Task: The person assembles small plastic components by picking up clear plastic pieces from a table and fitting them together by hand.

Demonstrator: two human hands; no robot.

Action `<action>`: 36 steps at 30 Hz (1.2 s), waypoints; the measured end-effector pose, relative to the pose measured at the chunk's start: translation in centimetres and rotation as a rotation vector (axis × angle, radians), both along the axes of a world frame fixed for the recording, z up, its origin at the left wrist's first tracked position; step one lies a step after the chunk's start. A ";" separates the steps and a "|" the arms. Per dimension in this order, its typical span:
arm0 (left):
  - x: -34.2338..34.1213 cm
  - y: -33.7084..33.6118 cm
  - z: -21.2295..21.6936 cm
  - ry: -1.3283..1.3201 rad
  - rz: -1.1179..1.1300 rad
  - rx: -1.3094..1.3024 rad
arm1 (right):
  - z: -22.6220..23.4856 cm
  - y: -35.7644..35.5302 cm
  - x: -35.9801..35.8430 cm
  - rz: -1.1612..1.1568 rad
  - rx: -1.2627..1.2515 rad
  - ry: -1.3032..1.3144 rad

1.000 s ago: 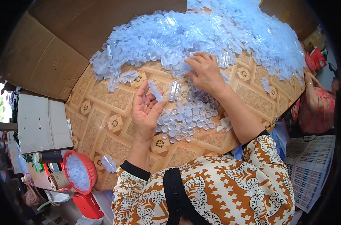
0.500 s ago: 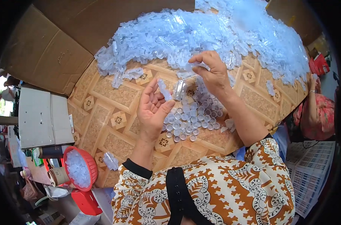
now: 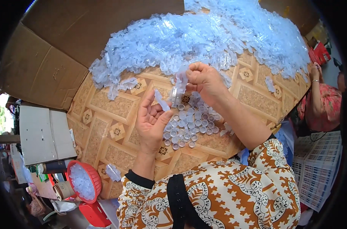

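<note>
My left hand (image 3: 151,121) is half curled, palm up, and grips a narrow clear plastic piece (image 3: 161,100) between thumb and fingers. To its right, my right hand (image 3: 207,82) pinches a thin, frosted clear plastic strip (image 3: 181,81) hanging from the fingertips. Just under that strip is a clear plastic tube (image 3: 175,97); I cannot tell whether it is touched. Small round clear caps (image 3: 186,128) lie loosely grouped on the patterned tabletop (image 3: 104,110) below both hands. A big heap of clear plastic pieces (image 3: 162,47) spreads across the far side.
Brown cardboard walls (image 3: 47,65) border the table at left and back. At lower left, a red basket (image 3: 99,183) holds clear pieces, near a white box (image 3: 47,133). One clear bundle (image 3: 113,173) lies near my left sleeve. Another person's arm (image 3: 316,95) shows at far right.
My right hand has come down and left, bringing its plastic strip close to my left hand. My left hand still grips its piece. The whole view has shifted slightly.
</note>
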State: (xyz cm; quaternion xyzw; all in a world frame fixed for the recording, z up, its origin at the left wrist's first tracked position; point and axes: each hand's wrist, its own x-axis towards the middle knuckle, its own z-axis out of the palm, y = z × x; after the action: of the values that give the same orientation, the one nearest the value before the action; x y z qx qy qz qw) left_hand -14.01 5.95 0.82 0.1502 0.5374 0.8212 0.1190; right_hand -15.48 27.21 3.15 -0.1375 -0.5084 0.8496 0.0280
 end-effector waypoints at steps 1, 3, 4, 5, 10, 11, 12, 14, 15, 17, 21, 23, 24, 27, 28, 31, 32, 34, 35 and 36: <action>0.2 0.1 0.2 -0.002 0.001 -0.002 | -0.1 -0.3 0.3 0.028 -0.048 -0.026; 0.6 0.4 0.6 -0.023 -0.029 0.014 | -0.7 -0.8 0.6 0.065 -0.088 -0.050; 0.6 0.4 0.6 -0.024 -0.029 0.014 | -1.1 -1.1 0.6 0.064 -0.089 -0.051; 0.6 0.5 0.6 -0.010 -0.032 0.005 | -1.4 -1.5 0.7 0.073 -0.087 -0.062; 0.7 0.4 0.4 0.023 -0.033 -0.015 | -0.3 -2.7 1.3 0.101 -0.086 -0.104; 0.8 0.5 0.5 0.023 -0.039 -0.007 | -0.4 -2.6 1.4 0.117 -0.065 -0.088; 1.0 0.6 0.5 0.024 -0.045 0.000 | -0.4 -2.4 1.6 0.133 -0.045 -0.072; 1.0 0.6 0.7 0.030 -0.039 0.006 | -0.4 -2.3 1.5 0.181 0.004 -0.034; 1.0 0.6 0.8 0.034 -0.034 0.013 | -0.3 -2.3 1.5 0.227 0.054 0.003; 1.1 0.8 0.6 0.031 -0.033 0.016 | 0.1 -2.1 1.9 0.208 0.130 0.012; 1.2 0.7 0.5 0.044 -0.019 -0.024 | -0.2 -1.3 1.8 0.073 0.276 0.147; 1.4 0.8 0.7 0.047 -0.007 -0.033 | 0.2 -1.0 1.9 0.054 0.288 0.206; 1.6 0.8 0.8 0.053 0.003 -0.041 | 0.6 -1.3 2.1 0.012 0.240 0.232; 1.6 1.0 1.1 0.054 0.013 -0.030 | 0.4 -2.4 2.7 -0.008 0.188 0.274; 1.5 1.0 1.0 0.054 0.013 -0.031 | 0.0 -2.7 2.9 0.021 0.180 0.285; 1.4 0.9 0.8 0.041 0.027 -0.043 | -0.8 -2.3 2.9 0.043 0.190 0.233; 1.4 0.9 0.7 0.014 0.044 -0.066 | -0.9 -1.9 2.8 0.052 0.182 0.186; 1.3 0.7 0.4 -0.011 0.061 -0.088 | -0.9 -1.3 2.6 0.035 0.156 0.129; 1.1 0.6 0.1 0.012 0.081 -0.112 | -0.9 -1.0 2.4 0.019 0.127 0.073; 1.0 0.6 -0.1 0.034 0.100 -0.136 | -1.0 -0.8 2.1 0.020 0.127 0.074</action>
State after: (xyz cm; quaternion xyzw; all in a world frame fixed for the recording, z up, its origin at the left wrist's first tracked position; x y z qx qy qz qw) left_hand -13.04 6.55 0.69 0.1287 0.6006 0.7852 0.0786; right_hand -13.36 26.36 2.18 -0.0990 -0.5612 0.8204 0.0470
